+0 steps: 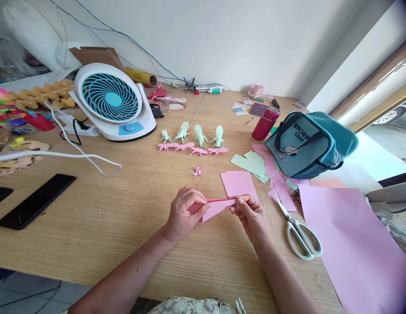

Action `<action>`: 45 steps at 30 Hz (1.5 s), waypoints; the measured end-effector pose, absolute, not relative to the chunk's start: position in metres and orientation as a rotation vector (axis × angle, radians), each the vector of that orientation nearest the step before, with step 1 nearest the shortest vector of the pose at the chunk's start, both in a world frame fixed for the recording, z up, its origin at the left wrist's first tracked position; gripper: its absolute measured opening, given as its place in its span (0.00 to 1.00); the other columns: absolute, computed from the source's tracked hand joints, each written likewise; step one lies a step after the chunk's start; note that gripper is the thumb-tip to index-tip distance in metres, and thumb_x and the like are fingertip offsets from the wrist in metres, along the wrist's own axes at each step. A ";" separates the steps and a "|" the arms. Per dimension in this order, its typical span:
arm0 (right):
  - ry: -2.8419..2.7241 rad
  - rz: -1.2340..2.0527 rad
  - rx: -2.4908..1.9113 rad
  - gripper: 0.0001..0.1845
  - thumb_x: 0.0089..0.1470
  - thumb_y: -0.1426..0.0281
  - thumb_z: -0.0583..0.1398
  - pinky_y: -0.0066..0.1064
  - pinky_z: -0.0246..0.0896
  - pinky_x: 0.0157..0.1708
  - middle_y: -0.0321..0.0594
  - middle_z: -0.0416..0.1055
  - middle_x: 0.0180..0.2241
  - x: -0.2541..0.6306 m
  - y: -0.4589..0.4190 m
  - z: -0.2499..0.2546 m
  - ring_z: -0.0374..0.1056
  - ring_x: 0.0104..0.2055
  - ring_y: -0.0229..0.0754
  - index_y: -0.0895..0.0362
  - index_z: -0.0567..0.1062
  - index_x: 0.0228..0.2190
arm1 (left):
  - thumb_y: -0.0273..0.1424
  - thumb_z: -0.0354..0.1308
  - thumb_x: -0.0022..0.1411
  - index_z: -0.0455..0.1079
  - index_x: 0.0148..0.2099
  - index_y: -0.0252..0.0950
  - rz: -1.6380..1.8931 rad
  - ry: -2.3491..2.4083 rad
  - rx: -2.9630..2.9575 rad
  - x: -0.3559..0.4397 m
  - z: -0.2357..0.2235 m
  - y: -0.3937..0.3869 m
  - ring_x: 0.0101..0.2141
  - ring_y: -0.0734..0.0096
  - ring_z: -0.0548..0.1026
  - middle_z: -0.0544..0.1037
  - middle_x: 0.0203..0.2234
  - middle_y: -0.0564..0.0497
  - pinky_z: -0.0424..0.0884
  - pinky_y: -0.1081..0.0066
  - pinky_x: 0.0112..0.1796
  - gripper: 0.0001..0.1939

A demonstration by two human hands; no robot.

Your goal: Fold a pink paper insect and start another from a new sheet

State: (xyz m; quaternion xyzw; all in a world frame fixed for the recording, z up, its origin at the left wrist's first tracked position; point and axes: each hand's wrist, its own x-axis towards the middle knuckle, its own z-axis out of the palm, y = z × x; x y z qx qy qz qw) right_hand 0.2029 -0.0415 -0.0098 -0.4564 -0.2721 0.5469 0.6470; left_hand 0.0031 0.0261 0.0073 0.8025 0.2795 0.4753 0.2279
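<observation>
A folded sheet of pink paper (219, 208) is held up just above the table, stretched between both my hands. My left hand (189, 211) pinches its left end, thumb in front. At the right tip, my right hand (250, 213) grips it between thumb and fingers. Behind the right hand lies a flat pink paper square (241, 185), partly hidden by it. Further off, a small pink folded paper figure (198, 170) sits alone. Beyond it stand a row of pink folded paper figures (199, 151) and a row of pale green ones (200, 135).
Scissors (302, 237) lie right of my right hand, beside a large pink sheet (353, 244). Green and pink paper scraps (251, 163) spread before a teal bag (307, 144) and a red flask (266, 124). At left are a fan (113, 100), a white cable (59, 155) and a black phone (35, 201).
</observation>
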 end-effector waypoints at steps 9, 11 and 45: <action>-0.877 1.026 -1.290 0.14 0.51 0.57 0.66 0.28 0.58 0.27 0.35 0.69 0.23 0.206 -0.040 -0.022 0.62 0.26 0.37 0.55 0.76 0.28 | 0.26 0.63 0.59 0.70 0.31 0.37 1.132 0.911 2.091 0.002 0.000 0.036 0.33 0.69 0.74 0.77 0.29 0.51 0.69 0.67 0.38 0.06; -0.958 0.997 -1.348 0.15 0.51 0.57 0.66 0.28 0.55 0.25 0.35 0.67 0.23 0.207 -0.040 -0.025 0.60 0.25 0.37 0.55 0.75 0.27 | 0.27 0.63 0.59 0.69 0.30 0.36 1.077 0.947 2.094 0.001 -0.001 0.039 0.32 0.69 0.73 0.77 0.28 0.52 0.68 0.67 0.37 0.07; -1.756 0.655 -1.723 0.11 0.54 0.76 0.55 0.30 0.56 0.28 0.38 0.66 0.26 0.205 -0.048 -0.033 0.64 0.28 0.41 0.54 0.77 0.30 | 0.33 0.69 0.55 0.73 0.27 0.38 0.467 1.313 2.408 0.001 -0.016 0.042 0.38 0.62 0.71 0.75 0.32 0.51 0.59 0.64 0.38 0.08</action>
